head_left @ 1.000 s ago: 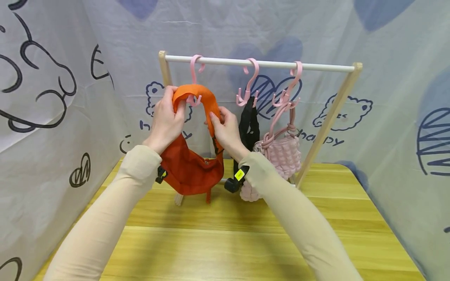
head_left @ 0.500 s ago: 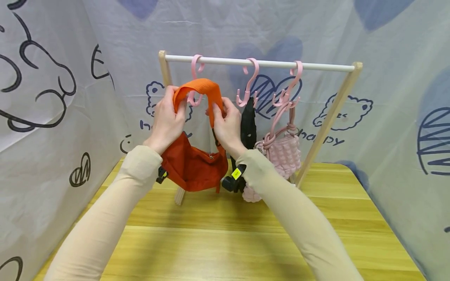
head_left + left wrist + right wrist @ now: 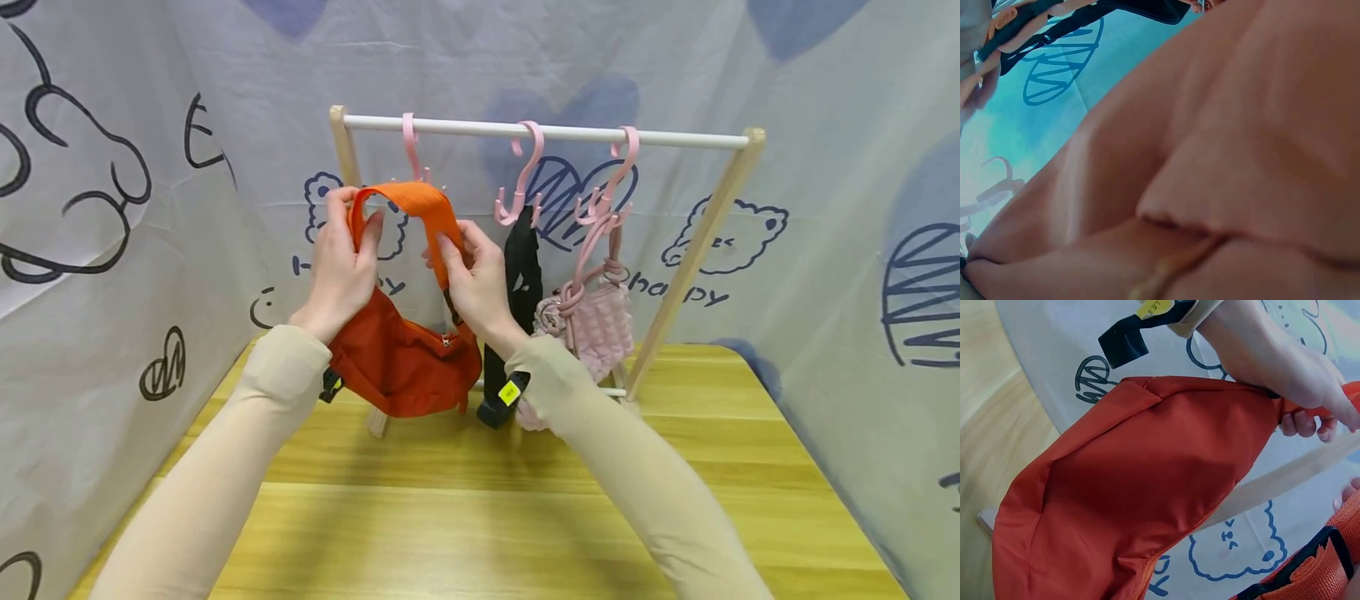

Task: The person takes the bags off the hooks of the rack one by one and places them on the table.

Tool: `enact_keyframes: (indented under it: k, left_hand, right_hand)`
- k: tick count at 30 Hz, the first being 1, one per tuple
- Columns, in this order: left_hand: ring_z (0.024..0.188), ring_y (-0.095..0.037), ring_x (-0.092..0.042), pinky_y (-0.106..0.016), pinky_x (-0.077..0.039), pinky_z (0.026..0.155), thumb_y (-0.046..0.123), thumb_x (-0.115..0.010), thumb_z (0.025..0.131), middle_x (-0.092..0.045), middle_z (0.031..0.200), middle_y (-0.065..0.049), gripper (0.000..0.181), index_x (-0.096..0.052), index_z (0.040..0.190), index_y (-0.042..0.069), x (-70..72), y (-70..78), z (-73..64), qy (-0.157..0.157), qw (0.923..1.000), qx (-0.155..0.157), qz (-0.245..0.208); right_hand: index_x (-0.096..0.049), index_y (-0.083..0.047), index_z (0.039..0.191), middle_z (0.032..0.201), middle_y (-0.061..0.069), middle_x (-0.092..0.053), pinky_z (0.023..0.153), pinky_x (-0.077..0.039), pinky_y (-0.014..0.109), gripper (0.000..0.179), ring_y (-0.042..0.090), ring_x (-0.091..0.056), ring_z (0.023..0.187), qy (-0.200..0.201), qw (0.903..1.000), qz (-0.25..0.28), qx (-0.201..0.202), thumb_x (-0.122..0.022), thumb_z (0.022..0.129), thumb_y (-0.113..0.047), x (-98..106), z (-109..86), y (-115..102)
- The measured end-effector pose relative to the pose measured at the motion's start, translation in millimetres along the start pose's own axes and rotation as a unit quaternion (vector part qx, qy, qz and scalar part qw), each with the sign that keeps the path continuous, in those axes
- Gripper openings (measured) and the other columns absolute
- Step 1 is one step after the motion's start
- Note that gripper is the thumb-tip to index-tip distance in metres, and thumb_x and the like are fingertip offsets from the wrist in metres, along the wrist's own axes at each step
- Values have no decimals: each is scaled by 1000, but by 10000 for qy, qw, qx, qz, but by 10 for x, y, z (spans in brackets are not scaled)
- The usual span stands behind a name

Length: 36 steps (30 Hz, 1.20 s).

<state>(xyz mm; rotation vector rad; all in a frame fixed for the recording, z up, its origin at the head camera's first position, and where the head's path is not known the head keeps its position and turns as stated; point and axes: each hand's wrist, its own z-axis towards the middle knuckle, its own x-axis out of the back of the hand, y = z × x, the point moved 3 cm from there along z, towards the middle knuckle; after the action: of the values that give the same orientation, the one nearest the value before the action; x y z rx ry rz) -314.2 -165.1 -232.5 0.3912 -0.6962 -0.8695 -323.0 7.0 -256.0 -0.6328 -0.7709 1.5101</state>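
While my left fingers (image 3: pixel 368 243) and right fingers (image 3: pixel 453 260) pinch the orange strap (image 3: pixel 412 198), the red bag (image 3: pixel 405 371) below them seems not yet hooked; beyond the right ones, black strap (image 3: pixel 522 258) and pink bag (image 3: pixel 606 321) already hang.

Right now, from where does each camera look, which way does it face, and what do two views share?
Head: worn on the head, facing forward and down at the red bag and rack; left hand, right hand and both sleeves show.
Left wrist: worn there, facing the backdrop; a blurred surface, too close to identify, fills most; body parts unclear.
Right wrist: worn there, facing across the bag to the left hand and sleeve; likely right-hand fingers at right edge.
Shared: head and right wrist show the bag and left hand.
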Motion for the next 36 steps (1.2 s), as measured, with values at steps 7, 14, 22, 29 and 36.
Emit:
enact_keyframes:
  k: [7,14,22,29,36]
  left_hand:
    - [74,-24,-49,-28,-36,69,24,-47,107,-60,95,-21,38,-39,133,-3,97,-66,-79,20,9999,39,-143]
    - [76,-17,-47,-22,-38,73,25,-43,108,-54,89,-18,38,-38,133,-3,231,-32,-116,-1,9996,34,-270]
    - [84,-14,-49,-17,-41,80,22,-40,109,-59,110,-19,37,-35,138,0,312,35,-182,-210,9990,160,-367]
    - [70,-13,-42,-22,-35,68,17,-40,108,-60,101,-15,33,-39,137,0,313,67,-221,-113,9991,-20,-415]
    - [86,-14,-49,-18,-42,81,12,-37,108,-58,114,-18,32,-38,136,-2,323,117,-250,-76,9969,62,-779]
  right_hand:
    - [-59,5,120,97,32,-70,70,-58,24,22,42,-70,81,-498,9985,202,-104,-52,105,-9,-11,-152,14]
    - [-59,4,119,96,31,-69,69,-59,30,20,36,-71,78,-942,9950,227,-231,-52,104,-8,-30,-353,67]
    - [-58,3,124,102,28,-72,70,-54,23,23,38,-70,85,-1365,9900,-29,-365,-53,104,-8,-68,-585,97]
    - [-60,3,122,105,23,-73,80,-57,24,23,27,-68,87,-1509,9879,-362,-74,-57,101,-7,-79,-797,202]
    - [-57,-1,128,114,16,-71,87,-59,24,31,24,-69,97,-1985,9742,-1003,374,-64,99,-11,-101,-1078,374]
